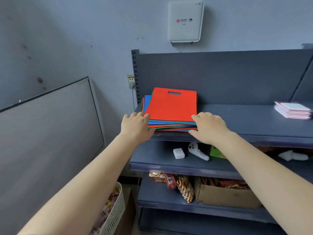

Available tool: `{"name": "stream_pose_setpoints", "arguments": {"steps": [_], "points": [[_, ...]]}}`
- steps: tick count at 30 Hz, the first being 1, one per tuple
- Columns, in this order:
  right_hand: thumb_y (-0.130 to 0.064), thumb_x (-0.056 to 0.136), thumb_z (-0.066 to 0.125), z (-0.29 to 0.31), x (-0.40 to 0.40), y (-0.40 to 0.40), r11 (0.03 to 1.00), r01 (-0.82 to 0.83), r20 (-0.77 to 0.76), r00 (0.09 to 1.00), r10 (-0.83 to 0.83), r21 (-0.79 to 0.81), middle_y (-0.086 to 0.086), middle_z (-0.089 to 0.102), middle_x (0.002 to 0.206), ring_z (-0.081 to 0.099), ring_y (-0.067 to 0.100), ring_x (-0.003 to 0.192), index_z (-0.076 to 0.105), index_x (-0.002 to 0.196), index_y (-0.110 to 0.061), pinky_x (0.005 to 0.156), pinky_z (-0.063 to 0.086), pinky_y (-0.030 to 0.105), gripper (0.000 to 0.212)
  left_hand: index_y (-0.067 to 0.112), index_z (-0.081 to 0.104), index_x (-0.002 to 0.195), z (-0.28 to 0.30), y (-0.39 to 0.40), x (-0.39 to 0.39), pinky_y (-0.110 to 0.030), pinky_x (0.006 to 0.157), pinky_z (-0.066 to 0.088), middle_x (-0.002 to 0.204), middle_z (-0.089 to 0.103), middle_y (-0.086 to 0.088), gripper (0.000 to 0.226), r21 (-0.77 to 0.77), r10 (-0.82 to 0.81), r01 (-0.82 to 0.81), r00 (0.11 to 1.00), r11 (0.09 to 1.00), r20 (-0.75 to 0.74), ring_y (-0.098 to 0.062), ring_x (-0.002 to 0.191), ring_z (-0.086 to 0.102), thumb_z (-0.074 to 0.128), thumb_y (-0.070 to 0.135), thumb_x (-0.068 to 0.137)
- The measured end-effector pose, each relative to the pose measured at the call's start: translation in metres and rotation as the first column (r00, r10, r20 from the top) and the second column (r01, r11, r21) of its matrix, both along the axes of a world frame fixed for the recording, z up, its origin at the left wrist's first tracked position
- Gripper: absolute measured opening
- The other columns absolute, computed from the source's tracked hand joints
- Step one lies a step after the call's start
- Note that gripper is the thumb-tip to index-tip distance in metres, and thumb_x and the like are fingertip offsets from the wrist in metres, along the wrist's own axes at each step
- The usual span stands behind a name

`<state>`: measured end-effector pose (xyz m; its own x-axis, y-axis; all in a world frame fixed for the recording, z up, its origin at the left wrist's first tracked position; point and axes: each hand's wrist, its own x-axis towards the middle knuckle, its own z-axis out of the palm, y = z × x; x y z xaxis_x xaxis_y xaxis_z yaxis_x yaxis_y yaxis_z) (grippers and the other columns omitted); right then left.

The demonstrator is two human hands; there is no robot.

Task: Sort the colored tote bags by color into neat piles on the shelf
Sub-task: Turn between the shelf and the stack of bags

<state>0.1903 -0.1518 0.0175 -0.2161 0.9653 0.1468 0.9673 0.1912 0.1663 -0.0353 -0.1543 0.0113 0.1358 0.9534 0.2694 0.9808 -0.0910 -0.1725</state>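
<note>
The shelf (237, 116) is a dark blue-grey unit with several tiers; the top tier carries the work. At its left end lies one mixed stack of bags (171, 106), flat, with red, blue and green edges showing in layers down its near side. No sorted piles show anywhere on the shelf, so the task looks to be at its very start: the step in hand is taking hold of the unsorted stack, or squaring it.

The top bag is red. Its cut-out handle slot lies toward the back wall, so the bags point mouth-away from the person, bottom edge nearest. The top bag looks close to square, and its long axis, if it has one, seems to run front to back, turned a little clockwise against the shelf edge. Lower bags fan out to the left.

Well apart at the right end of the same tier sits a pile of pink booklets (293, 110).

The left hand (135, 126) grips the stack's near left corner, fingers on top and thumb at its lower edge. The right hand (208, 126) rests at the near right corner, fingers spread and fairly straight, thumb against the lower edge; whether it pinches any layers I cannot tell.

Next, I judge, the top red bag must be peeled off alone and laid on bare shelf to the right, starting a red pile.
</note>
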Motion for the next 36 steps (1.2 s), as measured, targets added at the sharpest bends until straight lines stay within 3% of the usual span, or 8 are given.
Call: {"name": "stream_pose_setpoints", "arguments": {"steps": [5,11,14,18,25,31,33,36], "points": [[-0.044,0.098,0.040,-0.019,0.019,0.054,1.000,0.014,-0.047,0.999,-0.015,-0.015,0.007,0.046,0.134,0.041,0.027,0.125,0.038,0.139,-0.016,0.097,0.038,0.039,0.050,0.019,0.045,0.128,-0.022,0.059,0.016,-0.037,0.096,0.034,0.130,0.051,0.001,0.048,-0.058,-0.031,0.030,0.999,0.998,-0.026,-0.024,0.123,0.045,0.041,0.052,0.094],[-0.047,0.098,0.038,-0.050,0.047,0.124,0.996,0.030,-0.266,0.963,-0.051,-0.082,0.008,0.051,0.124,0.048,0.026,0.117,0.047,0.132,-0.014,0.091,0.042,0.038,0.048,0.020,0.050,0.125,-0.053,0.128,0.038,-0.035,0.096,0.034,0.126,0.055,0.000,0.048,-0.074,0.012,-0.005,0.996,0.997,0.088,-0.025,0.120,0.047,0.034,0.054,0.095],[-0.051,0.096,0.040,-0.061,0.057,0.151,0.987,0.043,-0.476,0.872,-0.113,-0.156,0.006,0.057,0.110,0.054,0.024,0.103,0.055,0.120,-0.009,0.082,0.046,0.036,0.050,0.020,0.054,0.122,-0.068,0.148,0.049,-0.035,0.093,0.035,0.121,0.060,-0.001,0.060,-0.068,0.040,-0.031,0.990,0.997,0.138,-0.027,0.114,0.051,0.022,0.061,0.093],[-0.049,0.089,0.058,-0.070,0.063,0.175,0.977,0.070,-0.721,0.664,-0.196,-0.201,0.011,0.067,0.086,0.060,0.029,0.084,0.065,0.095,0.000,0.070,0.047,0.037,0.050,0.021,0.060,0.119,-0.077,0.154,0.063,-0.034,0.092,0.038,0.119,0.064,0.001,0.089,-0.006,-0.046,0.048,0.981,0.999,0.188,-0.026,0.107,0.055,-0.001,0.066,0.073],[-0.029,0.087,0.067,-0.076,0.065,0.193,0.985,0.116,-0.813,0.555,-0.174,-0.132,0.012,0.059,0.070,0.051,0.026,0.072,0.061,0.078,0.004,0.054,0.033,0.029,0.035,0.015,0.063,0.121,-0.071,0.156,0.059,-0.036,0.091,0.044,0.119,0.066,-0.002,0.077,-0.023,-0.117,0.135,0.920,0.991,0.373,-0.026,0.107,0.056,0.022,0.064,0.079],[-0.016,0.092,0.061,-0.081,0.082,0.195,0.992,0.123,-0.833,0.552,-0.035,0.039,0.021,0.067,0.077,0.057,0.037,0.077,0.061,0.087,0.002,0.058,0.026,0.032,0.018,0.012,0.064,0.116,-0.066,0.166,0.035,-0.030,0.079,0.038,0.112,0.064,-0.008,0.036,-0.040,0.139,-0.137,0.861,0.990,0.490,-0.026,0.107,0.053,0.052,0.039,0.094],[-0.010,0.091,0.060,-0.086,0.086,0.196,0.990,0.123,-0.870,0.493,0.001,0.071,0.022,0.068,0.076,0.058,0.038,0.076,0.061,0.085,0.001,0.058,0.027,0.032,0.012,0.010,0.062,0.119,-0.064,0.169,0.027,-0.031,0.084,0.039,0.116,0.063,-0.010,0.038,-0.070,0.220,-0.217,0.815,0.974,0.537,-0.027,0.111,0.053,0.056,0.037,0.093],[-0.006,0.092,0.055,-0.092,0.087,0.197,0.991,0.114,-0.925,0.379,0.016,0.064,0.011,0.070,0.078,0.063,0.032,0.076,0.063,0.088,-0.007,0.067,0.045,0.033,0.009,0.010,0.064,0.107,-0.060,0.176,0.018,-0.033,0.084,0.041,0.106,0.061,-0.013,0.029,-0.123,0.305,-0.290,0.751,0.949,0.585,-0.028,0.099,0.054,0.061,0.033,0.089]]}}
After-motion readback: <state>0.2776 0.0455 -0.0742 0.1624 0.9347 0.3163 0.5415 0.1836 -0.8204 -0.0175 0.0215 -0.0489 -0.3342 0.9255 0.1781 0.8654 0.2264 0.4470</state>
